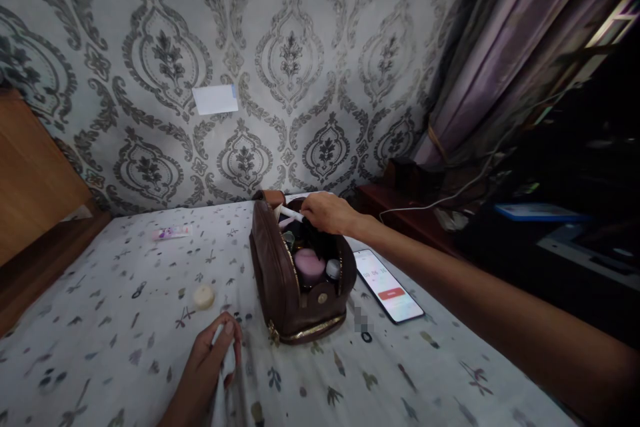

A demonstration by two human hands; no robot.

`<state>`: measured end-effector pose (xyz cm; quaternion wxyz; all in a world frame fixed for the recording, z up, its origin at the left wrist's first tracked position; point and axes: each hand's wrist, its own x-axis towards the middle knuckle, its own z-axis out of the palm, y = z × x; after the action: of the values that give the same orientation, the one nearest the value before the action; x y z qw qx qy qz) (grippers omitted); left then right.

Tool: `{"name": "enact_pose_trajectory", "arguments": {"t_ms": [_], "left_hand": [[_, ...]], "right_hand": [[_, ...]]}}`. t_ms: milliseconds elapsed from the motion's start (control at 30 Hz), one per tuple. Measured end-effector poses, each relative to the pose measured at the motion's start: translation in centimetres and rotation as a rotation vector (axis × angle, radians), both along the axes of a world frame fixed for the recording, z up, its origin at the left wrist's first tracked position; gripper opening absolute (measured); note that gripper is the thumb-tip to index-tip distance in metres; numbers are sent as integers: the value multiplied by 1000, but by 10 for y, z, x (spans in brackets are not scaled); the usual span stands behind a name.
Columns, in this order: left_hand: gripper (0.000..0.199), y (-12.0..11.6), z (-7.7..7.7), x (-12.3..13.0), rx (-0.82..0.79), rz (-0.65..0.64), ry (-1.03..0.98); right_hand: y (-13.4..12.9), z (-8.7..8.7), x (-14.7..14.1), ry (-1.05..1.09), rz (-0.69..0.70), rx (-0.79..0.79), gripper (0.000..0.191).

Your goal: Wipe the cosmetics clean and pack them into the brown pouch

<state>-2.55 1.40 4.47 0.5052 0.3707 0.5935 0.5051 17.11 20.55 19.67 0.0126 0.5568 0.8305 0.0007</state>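
Observation:
A brown zippered bag point(265, 267) stands open on the patterned sheet point(120, 307). Inside it are a pink round item point(309, 267), a small white-capped jar point(333, 269) and a white stick-like item point(293, 214). My right hand point(327, 213) reaches over the bag's far right rim, its fingers closed at the end of the white stick-like item beside something black. Near the front, left of the bag, my left hand point(215, 353) is closed round a white item point(223, 360), partly hidden by the fingers.
A pale round object point(203, 297) and a pink-and-white tube point(173, 232) lie left of the bag. A lit phone point(390, 287) lies to its right. Wooden furniture point(40, 180) stands at far left; a white cable point(440, 200) runs at right.

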Motion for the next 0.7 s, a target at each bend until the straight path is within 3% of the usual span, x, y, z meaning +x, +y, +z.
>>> {"name": "enact_pose_trajectory", "arguments": {"t_ms": [433, 700], "left_hand": [[60, 2, -6, -3, -9, -13, -9], [63, 4, -10, -6, -30, -28, -17]], "right_hand": [[5, -4, -3, 10, 59, 97, 32], [27, -14, -20, 74, 354, 100, 41]]}}
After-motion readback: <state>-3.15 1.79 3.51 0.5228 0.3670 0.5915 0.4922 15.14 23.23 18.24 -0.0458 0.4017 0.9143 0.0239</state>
